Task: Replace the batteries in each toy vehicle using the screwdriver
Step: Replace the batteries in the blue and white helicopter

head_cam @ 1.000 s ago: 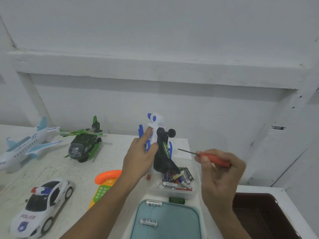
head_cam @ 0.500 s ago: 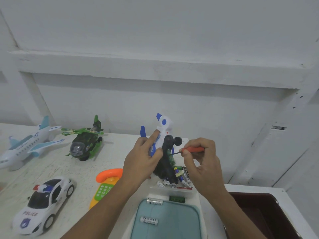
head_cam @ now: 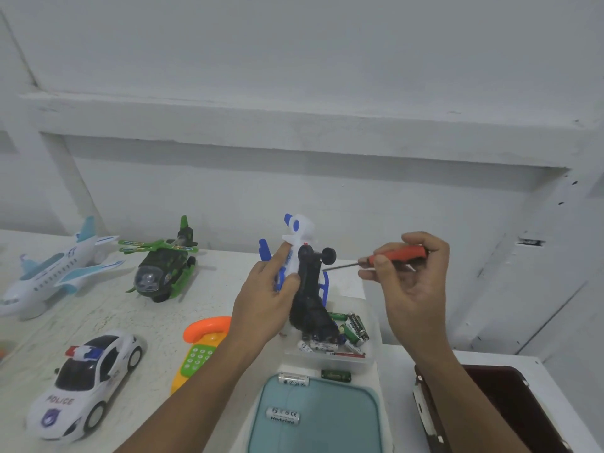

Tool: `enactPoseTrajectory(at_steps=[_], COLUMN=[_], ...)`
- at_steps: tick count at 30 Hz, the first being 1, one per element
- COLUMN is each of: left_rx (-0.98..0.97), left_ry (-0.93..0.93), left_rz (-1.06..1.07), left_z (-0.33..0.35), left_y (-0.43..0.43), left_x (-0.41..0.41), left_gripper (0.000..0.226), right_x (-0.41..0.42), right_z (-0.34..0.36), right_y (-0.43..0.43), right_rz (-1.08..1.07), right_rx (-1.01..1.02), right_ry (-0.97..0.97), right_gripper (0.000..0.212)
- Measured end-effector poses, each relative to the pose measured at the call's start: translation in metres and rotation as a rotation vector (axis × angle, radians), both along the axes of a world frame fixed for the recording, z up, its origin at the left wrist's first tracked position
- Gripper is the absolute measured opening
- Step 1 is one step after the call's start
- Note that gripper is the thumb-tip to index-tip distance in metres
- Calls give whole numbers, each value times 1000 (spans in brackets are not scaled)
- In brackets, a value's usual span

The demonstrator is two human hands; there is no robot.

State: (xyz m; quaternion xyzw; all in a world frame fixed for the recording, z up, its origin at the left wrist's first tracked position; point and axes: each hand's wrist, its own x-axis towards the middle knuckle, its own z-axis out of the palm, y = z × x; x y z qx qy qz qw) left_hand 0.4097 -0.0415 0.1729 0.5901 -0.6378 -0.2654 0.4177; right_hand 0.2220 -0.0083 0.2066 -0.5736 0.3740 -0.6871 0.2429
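My left hand (head_cam: 264, 302) grips a white, blue and black toy helicopter (head_cam: 305, 276), held upright with its black underside facing right. My right hand (head_cam: 408, 279) holds a red-handled screwdriver (head_cam: 392, 255); its thin metal tip points left and ends just short of the helicopter's underside. Under the toy, a clear plastic box (head_cam: 330, 354) holds several loose batteries (head_cam: 351, 328). Two more batteries (head_cam: 283, 416) and a small green cover (head_cam: 335, 375) lie on a teal lid (head_cam: 327, 420).
On the white table (head_cam: 108, 315) stand a white toy plane (head_cam: 55, 273), a green toy helicopter (head_cam: 161, 271), a police car (head_cam: 88, 380) and an orange toy phone (head_cam: 199, 348). A dark brown bin (head_cam: 510, 407) sits at the right. A white wall is close behind.
My right hand drew the screwdriver back to the right, away from the helicopter's underside. The helicopter in my left hand stayed almost still.
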Motion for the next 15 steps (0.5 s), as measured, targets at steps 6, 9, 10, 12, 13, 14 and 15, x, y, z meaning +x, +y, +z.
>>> enactPoseTrajectory(at_steps=[6, 9, 10, 12, 13, 14, 15], left_rx=[39, 84, 87, 82, 83, 88, 94], left_ry=[164, 227, 234, 243, 247, 248, 245], left_rz=[-16, -7, -7, -8, -8, -8, -8], left_z=[2, 1, 1, 2, 3, 4, 4], left_y=[1, 0, 1, 2, 2, 2, 2], left_x=[0, -1, -1, -2, -1, -1, 0], left_gripper=[57, 52, 51, 51, 51, 52, 52], right_x=[17, 21, 23, 25, 26, 27, 27], right_z=[3, 0, 0, -1, -2, -1, 0], right_y=[-2, -3, -3, -3, -3, -4, -4], right_rz=[-31, -50, -54, -61, -63, -62, -55], right_rx=[-108, -137, -146, -158, -158, -153, -143], right_ry=[245, 293, 311, 340, 347, 351, 351], right_gripper=[51, 56, 56, 59, 61, 63, 62])
